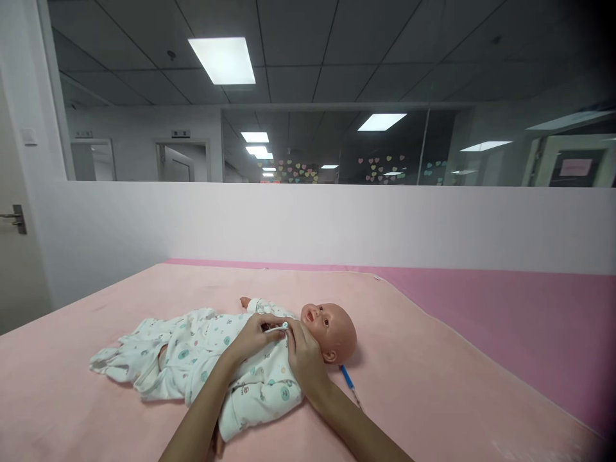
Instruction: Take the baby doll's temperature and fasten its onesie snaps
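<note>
A baby doll point(332, 327) lies on its back on a pink blanket point(409, 359), head to the right, feet to the left. It wears a white romper point(192, 356) printed with small coloured shapes. My left hand point(253, 335) pinches the romper's collar at the doll's chest. My right hand point(303, 359) is closed on the same collar edge, just below the doll's chin. Both forearms reach in from the bottom of the view.
A blue pen-like stick point(347, 377) lies on the blanket just right of the doll's head. A darker pink surface point(505, 321) extends to the right. Behind runs a white half wall point(337, 224) with glass above, and a door point(14, 224) stands at the left.
</note>
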The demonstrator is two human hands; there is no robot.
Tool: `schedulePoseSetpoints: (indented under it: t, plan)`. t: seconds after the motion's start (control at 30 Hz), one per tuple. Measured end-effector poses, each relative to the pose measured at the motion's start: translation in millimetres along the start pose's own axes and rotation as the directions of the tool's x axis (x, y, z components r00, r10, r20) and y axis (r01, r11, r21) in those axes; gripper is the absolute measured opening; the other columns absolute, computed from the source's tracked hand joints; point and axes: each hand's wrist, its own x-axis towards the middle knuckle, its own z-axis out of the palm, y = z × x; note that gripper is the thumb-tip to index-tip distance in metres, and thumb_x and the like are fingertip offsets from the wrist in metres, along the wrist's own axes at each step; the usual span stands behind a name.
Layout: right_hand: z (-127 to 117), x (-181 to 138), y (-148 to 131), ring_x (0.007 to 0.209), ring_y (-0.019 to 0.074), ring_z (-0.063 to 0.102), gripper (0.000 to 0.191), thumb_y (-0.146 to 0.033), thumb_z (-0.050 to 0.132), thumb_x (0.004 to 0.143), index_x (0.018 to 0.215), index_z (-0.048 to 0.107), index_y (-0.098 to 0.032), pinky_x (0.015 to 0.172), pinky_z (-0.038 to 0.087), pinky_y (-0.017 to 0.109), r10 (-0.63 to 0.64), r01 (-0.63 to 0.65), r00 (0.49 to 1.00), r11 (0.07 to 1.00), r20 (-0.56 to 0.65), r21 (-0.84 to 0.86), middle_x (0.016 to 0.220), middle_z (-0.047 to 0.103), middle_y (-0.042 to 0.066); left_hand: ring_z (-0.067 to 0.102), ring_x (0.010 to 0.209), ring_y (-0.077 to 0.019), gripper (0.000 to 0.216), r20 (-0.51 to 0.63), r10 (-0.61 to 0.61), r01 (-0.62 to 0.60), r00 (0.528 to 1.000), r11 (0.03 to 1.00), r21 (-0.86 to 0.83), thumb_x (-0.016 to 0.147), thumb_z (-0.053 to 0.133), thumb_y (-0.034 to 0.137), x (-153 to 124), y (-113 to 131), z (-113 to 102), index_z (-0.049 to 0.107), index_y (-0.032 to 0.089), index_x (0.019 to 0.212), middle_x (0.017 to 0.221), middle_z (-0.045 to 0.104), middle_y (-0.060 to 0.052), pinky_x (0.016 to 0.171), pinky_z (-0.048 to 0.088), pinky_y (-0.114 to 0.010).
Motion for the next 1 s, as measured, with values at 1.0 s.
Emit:
schedulePoseSetpoints:
  t: [1.0]
  plan:
    - [1.9, -0.4, 0.6, 0.083, 0.0165, 0.054, 0.033, -0.003, 0.031, 0.08, 0.099, 0.053, -0.02, 0.074, 0.048, 0.033, -0.042, 0.041, 0.999, 0.997, 0.014, 0.067, 0.086, 0.059, 0.004, 0.053, 0.078, -0.0163, 0.02, 0.015, 0.096, -0.097, 0.995, 0.975, 0.199, 0.077, 0.045, 0.021, -1.5, 0.1, 1.7, 0.064, 0.017, 0.078, 0.078, 0.06, -0.003, 0.073, 0.039, -0.024]
